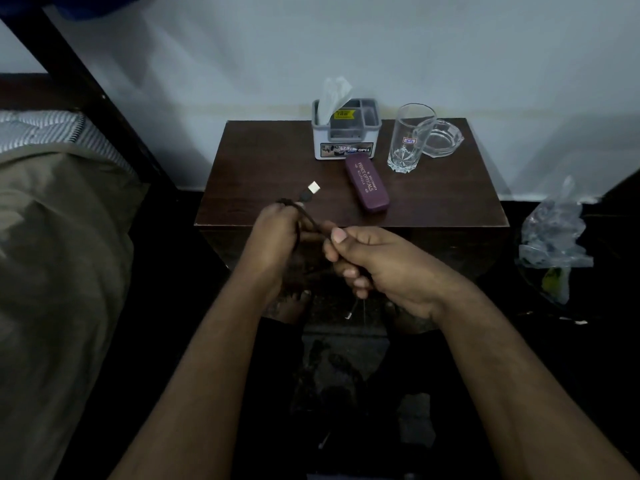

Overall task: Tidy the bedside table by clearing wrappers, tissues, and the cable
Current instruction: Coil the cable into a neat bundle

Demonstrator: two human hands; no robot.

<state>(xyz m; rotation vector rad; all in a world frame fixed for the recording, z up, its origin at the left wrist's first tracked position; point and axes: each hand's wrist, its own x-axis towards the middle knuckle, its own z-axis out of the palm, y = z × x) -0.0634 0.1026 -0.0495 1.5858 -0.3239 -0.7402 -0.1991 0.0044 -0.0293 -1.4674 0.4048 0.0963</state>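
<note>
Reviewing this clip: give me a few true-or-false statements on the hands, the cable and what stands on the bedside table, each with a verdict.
1. Both hands hold the cable: the left hand and the right hand. True.
2. The USB plug lies inside the organiser. False: it sticks up above the left hand's grip.
3. The purple glasses case lies on the bedside table. True.
4. The drinking glass lies on its side. False: it stands upright beside the glass ashtray.
5. A tissue sticks up from the organiser. True.

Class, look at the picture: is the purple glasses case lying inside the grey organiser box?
No: the purple glasses case lies flat on the bedside table, in front of the grey organiser box.
</note>
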